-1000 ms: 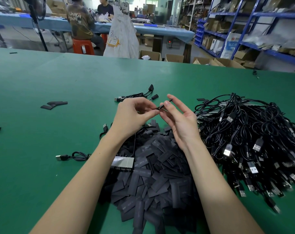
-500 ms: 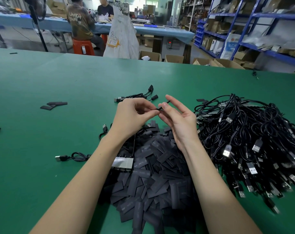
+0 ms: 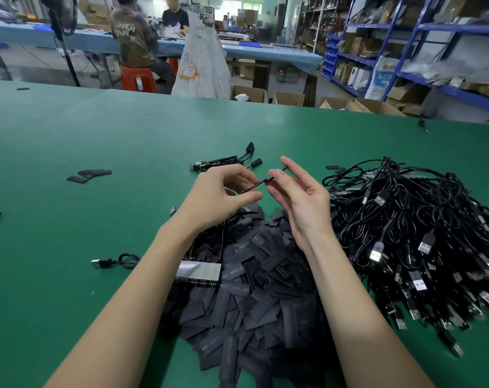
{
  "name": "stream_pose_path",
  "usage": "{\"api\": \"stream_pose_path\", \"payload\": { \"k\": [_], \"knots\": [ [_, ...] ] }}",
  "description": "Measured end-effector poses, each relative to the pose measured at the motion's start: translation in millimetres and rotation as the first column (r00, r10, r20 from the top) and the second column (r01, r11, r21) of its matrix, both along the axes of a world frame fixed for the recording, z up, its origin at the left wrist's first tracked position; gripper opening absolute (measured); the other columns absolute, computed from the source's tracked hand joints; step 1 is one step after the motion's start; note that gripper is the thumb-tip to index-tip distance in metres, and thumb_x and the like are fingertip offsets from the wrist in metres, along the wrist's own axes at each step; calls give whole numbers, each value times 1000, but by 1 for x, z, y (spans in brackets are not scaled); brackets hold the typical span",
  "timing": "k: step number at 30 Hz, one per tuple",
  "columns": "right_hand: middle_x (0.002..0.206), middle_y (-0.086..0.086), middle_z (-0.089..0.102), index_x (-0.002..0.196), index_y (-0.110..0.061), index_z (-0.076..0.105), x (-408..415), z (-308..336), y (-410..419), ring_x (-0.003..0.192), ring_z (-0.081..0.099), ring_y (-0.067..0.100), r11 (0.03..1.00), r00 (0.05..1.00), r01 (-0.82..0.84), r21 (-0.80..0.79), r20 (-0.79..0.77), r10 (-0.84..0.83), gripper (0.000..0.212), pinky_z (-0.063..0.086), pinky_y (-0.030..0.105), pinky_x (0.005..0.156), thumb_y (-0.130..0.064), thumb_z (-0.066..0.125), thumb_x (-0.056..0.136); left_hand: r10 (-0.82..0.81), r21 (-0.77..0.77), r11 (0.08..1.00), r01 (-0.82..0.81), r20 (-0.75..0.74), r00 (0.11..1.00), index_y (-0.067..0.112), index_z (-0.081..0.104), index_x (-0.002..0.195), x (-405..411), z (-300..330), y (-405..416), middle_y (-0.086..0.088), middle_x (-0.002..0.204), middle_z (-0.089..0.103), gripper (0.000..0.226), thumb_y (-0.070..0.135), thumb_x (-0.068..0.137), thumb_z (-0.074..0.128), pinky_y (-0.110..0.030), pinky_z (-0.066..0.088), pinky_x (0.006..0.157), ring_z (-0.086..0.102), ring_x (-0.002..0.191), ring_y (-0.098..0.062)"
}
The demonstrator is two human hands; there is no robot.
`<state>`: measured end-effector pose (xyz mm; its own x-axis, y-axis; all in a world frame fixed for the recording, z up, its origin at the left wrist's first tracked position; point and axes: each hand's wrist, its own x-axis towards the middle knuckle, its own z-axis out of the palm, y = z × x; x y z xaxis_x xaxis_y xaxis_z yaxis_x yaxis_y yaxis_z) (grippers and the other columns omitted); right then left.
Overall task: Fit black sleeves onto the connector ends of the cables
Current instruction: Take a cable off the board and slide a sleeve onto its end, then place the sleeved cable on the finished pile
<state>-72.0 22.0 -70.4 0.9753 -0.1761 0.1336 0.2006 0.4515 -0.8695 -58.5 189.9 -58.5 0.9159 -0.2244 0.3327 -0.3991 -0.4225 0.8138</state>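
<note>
Above the green table [image 3: 70, 233] my two hands hold one thin black cable [image 3: 256, 186] between them. My left hand [image 3: 221, 197] pinches the cable with thumb and forefinger. My right hand [image 3: 299, 200] pinches its small black connector end [image 3: 269, 179] between thumb and forefinger, its other fingers spread. A short black tip [image 3: 285, 168] sticks out past the right fingers. Whether a sleeve sits on that end I cannot tell. A heap of flat black sleeves [image 3: 251, 298] lies under my forearms. A big tangle of black USB cables [image 3: 419, 233] lies to the right.
One coiled cable with several ends [image 3: 223, 161] lies just beyond my hands. A single USB cable [image 3: 112, 261] lies at the left, and loose sleeves [image 3: 89, 175] lie further left. A silver block [image 3: 198, 271] sits at the heap's left side. People sit at a far blue table.
My hands have drawn a little apart, so more of the cable shows between them. My right hand has shifted slightly right and its fingers have spread.
</note>
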Motion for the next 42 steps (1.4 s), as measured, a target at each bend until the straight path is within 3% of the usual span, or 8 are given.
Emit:
{"api": "stream_pose_path", "payload": {
  "k": [6,14,18,21,29,32,35,42],
  "knots": [
    [93,10,78,123,-19,66,1,0,-3,89,74,13,998,1000,7,59,6,-7,39,60,25,78,-3,72,87,-60,99,993,63,-37,998,30,78,103,5,-1,13,17,96,76,12,27,92,74,-19,48,91,67,95,6],
    [108,11,77,136,-18,55,3,0,-13,103,74,28,996,999,-28,87,-33,31,40,60,29,81,-17,67,98,107,95,988,-123,160,981,34,81,99,13,1,10,29,84,71,14,25,92,73,-5,40,67,61,79,17],
    [109,11,77,127,-17,59,5,-3,-22,100,75,29,996,994,17,83,-113,-8,25,61,30,78,-23,60,102,175,219,944,-247,304,936,41,77,108,30,14,10,9,95,73,18,34,94,69,-29,46,76,48,91,-2],
    [106,9,78,125,-16,61,6,-6,-26,98,75,28,999,988,25,49,-153,-17,23,61,30,75,-23,59,103,199,340,877,-341,388,900,40,75,114,59,24,1,3,103,73,21,34,96,65,-30,39,70,46,93,-10],
    [101,7,78,120,-14,65,7,-9,-27,90,76,25,1000,983,-6,-7,-186,4,21,61,29,70,-24,59,102,186,725,639,-256,177,966,26,74,123,118,-22,-18,-11,121,71,35,9,99,54,-37,51,83,66,107,-36],
    [99,6,79,118,-15,67,6,-12,-27,86,76,23,998,980,-40,-56,-199,28,20,61,29,69,-24,58,102,138,743,637,-203,150,979,19,68,127,125,-32,-14,-11,130,64,37,5,96,56,-42,51,93,62,115,-38],
    [98,6,79,116,-14,69,7,-12,-26,84,76,21,995,979,-48,-87,-202,29,20,60,28,69,-24,58,102,97,737,648,-191,169,981,12,64,121,126,-32,-11,-11,125,57,30,3,94,55,-40,46,81,60,107,-37],
    [93,3,79,112,-12,71,6,-12,-20,76,73,17,977,976,-69,-204,-217,23,18,60,26,67,-20,58,102,217,870,471,-148,49,975,9,56,122,132,-28,-9,-16,123,60,36,36,99,52,-46,51,88,59,113,-38]
  ]
}}
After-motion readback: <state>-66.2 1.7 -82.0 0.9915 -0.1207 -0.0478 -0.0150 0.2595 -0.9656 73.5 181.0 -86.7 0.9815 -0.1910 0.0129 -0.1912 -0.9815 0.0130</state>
